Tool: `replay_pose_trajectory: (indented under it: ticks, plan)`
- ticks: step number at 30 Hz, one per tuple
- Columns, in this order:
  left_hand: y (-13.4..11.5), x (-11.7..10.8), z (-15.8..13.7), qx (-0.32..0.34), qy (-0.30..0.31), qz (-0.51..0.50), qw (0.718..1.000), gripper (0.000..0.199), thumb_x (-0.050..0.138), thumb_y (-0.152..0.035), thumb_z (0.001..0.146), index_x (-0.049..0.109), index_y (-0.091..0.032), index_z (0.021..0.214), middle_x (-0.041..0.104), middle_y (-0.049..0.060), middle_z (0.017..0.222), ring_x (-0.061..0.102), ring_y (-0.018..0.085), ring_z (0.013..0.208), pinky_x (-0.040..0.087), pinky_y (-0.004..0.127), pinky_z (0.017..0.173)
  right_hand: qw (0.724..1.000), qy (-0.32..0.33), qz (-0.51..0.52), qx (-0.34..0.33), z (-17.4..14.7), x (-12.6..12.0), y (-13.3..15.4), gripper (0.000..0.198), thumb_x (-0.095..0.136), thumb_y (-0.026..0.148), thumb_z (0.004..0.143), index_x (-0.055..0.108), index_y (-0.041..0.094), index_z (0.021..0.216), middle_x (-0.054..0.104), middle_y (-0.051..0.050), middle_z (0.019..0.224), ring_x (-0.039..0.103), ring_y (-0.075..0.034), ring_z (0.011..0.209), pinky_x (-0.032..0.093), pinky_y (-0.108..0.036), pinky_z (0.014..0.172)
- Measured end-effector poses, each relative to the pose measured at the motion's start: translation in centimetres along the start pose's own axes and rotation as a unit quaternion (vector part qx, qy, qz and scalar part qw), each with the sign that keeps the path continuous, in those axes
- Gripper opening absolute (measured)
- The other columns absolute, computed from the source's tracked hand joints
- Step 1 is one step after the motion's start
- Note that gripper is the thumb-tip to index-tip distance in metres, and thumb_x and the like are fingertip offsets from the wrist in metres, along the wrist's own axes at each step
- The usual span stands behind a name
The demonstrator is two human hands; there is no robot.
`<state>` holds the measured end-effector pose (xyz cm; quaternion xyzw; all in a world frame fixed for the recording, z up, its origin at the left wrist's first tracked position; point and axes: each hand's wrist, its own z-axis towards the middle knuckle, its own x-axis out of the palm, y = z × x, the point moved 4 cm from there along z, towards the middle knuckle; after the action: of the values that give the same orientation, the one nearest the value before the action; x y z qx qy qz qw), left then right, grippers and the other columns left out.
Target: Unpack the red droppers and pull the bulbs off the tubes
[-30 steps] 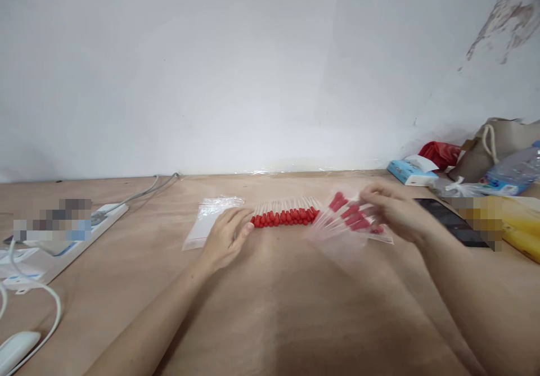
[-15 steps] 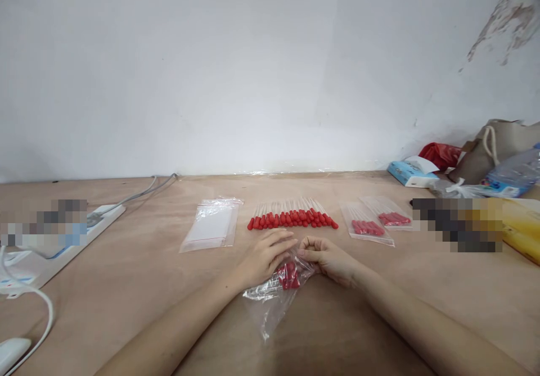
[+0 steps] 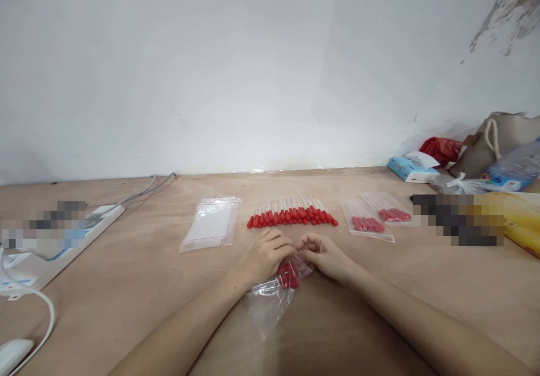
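Near the table's front, a clear plastic zip bag (image 3: 270, 308) hangs between my hands, crumpled. Red-tipped sticks (image 3: 289, 276) show through its film. My left hand (image 3: 270, 255) is closed on the bag's upper edge from the left, its fingers curled over. With thumb and forefinger, my right hand (image 3: 323, 255) pinches the same edge on the right. Just beyond my hands lies a row of pale sticks with red bulb-shaped tips (image 3: 291, 216), tips toward me. Part of the bag's edge is hidden by my fingers.
Flat clear bags (image 3: 208, 223) lie stacked on the left. Filled bags of red-tipped sticks (image 3: 367, 223) lie on the right. A power strip (image 3: 97, 224) with cables is far left. A tissue pack (image 3: 411, 168), a plastic bottle (image 3: 517, 168) and a yellow package (image 3: 518, 218) sit far right.
My left fingers have curled in more and sit closer to my right fingertips. The bag's lower part has shifted slightly. The other things stay in place.
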<state>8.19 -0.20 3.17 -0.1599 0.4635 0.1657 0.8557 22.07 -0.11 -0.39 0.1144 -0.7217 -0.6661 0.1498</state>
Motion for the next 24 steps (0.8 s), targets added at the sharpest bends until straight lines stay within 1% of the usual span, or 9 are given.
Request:
replay_pose_trajectory:
  ticks: [2, 5, 8, 10, 13, 15, 17, 21, 24]
  plan:
    - [0.2, -0.2, -0.1, -0.022, -0.008, -0.023, 0.999, 0.026, 0.034, -0.014, 0.087, 0.059, -0.017, 0.084, 0.062, 0.006, 0.085, 0.052, 0.015, 0.080, 0.043, 0.030, 0.074, 0.998, 0.031, -0.043, -0.027, -0.1, -0.1, 0.2, 0.022, 0.059, 0.038, 0.070, 0.059, 0.017, 0.079, 0.063, 0.001, 0.072, 0.056, -0.011, 0.064, 0.043, -0.025, 0.061]
    - [0.6, -0.5, -0.2, -0.056, -0.016, -0.056, 0.997, 0.023, 0.034, -0.014, 0.087, 0.057, -0.015, 0.083, 0.060, 0.007, 0.086, 0.053, 0.015, 0.081, 0.043, 0.029, 0.074, 0.987, 0.091, -0.096, -0.094, -0.5, 0.1, 0.7, 0.024, 0.052, 0.033, 0.077, 0.062, 0.021, 0.096, 0.064, -0.001, 0.095, 0.058, -0.016, 0.091, 0.044, -0.032, 0.082]
    - [0.8, -0.5, -0.3, -0.067, -0.002, -0.064, 0.996, 0.020, 0.035, -0.013, 0.086, 0.055, -0.015, 0.083, 0.059, 0.007, 0.086, 0.053, 0.015, 0.081, 0.044, 0.029, 0.073, 0.958, 0.089, -0.198, -0.186, -0.9, 0.3, 1.0, 0.026, 0.045, 0.025, 0.082, 0.060, 0.027, 0.103, 0.063, 0.000, 0.100, 0.057, -0.017, 0.096, 0.045, -0.034, 0.085]
    - [0.8, -0.4, -0.3, -0.062, 0.012, -0.059, 0.996, 0.020, 0.035, -0.012, 0.086, 0.054, -0.015, 0.083, 0.059, 0.006, 0.085, 0.052, 0.015, 0.081, 0.043, 0.028, 0.073, 0.912, 0.054, -0.308, -0.265, -1.2, 0.4, 1.3, 0.027, 0.040, 0.021, 0.084, 0.060, 0.028, 0.102, 0.064, 0.000, 0.101, 0.058, -0.017, 0.095, 0.046, -0.033, 0.082]
    - [0.6, -0.2, -0.3, -0.044, 0.038, -0.048, 0.997, 0.021, 0.035, -0.008, 0.084, 0.054, -0.015, 0.084, 0.059, 0.005, 0.084, 0.051, 0.015, 0.080, 0.042, 0.027, 0.073, 0.813, 0.042, -0.440, -0.378, -1.6, 0.8, 1.5, 0.030, 0.034, 0.015, 0.086, 0.059, 0.024, 0.100, 0.063, -0.005, 0.101, 0.056, -0.016, 0.094, 0.045, -0.030, 0.079]
    - [0.4, -0.1, -0.2, -0.023, 0.062, -0.038, 0.997, 0.021, 0.035, -0.006, 0.084, 0.054, -0.015, 0.084, 0.059, 0.005, 0.085, 0.050, 0.014, 0.079, 0.041, 0.026, 0.073, 0.752, 0.052, -0.504, -0.422, -1.7, 1.1, 1.6, 0.031, 0.030, 0.012, 0.086, 0.059, 0.019, 0.093, 0.064, -0.007, 0.090, 0.056, -0.015, 0.084, 0.044, -0.028, 0.071]
    - [0.2, 0.1, -0.2, 0.001, 0.090, -0.026, 0.996, 0.021, 0.035, -0.006, 0.084, 0.054, -0.015, 0.081, 0.059, 0.004, 0.085, 0.048, 0.014, 0.079, 0.040, 0.026, 0.072, 0.699, 0.063, -0.557, -0.444, -1.7, 1.4, 1.6, 0.032, 0.027, 0.012, 0.087, 0.058, 0.018, 0.081, 0.061, -0.006, 0.075, 0.053, -0.015, 0.073, 0.041, -0.027, 0.064]
    - [0.1, 0.4, -0.2, 0.014, 0.128, -0.006, 0.992, 0.023, 0.034, -0.008, 0.085, 0.052, -0.015, 0.073, 0.057, 0.004, 0.078, 0.048, 0.014, 0.077, 0.039, 0.025, 0.068, 0.624, 0.080, -0.620, -0.469, -1.5, 1.6, 1.6, 0.029, 0.029, 0.014, 0.089, 0.053, 0.017, 0.072, 0.056, -0.003, 0.069, 0.045, -0.013, 0.067, 0.035, -0.027, 0.063]
    - [0.3, 0.1, -0.3, 0.011, 0.131, -0.013, 0.991, 0.022, 0.034, -0.007, 0.085, 0.053, -0.016, 0.077, 0.057, 0.004, 0.082, 0.049, 0.014, 0.080, 0.040, 0.024, 0.070, 0.598, 0.093, -0.642, -0.470, -1.3, 1.3, 1.5, 0.024, 0.033, 0.015, 0.088, 0.053, 0.016, 0.076, 0.056, -0.003, 0.073, 0.043, -0.013, 0.068, 0.033, -0.027, 0.063]
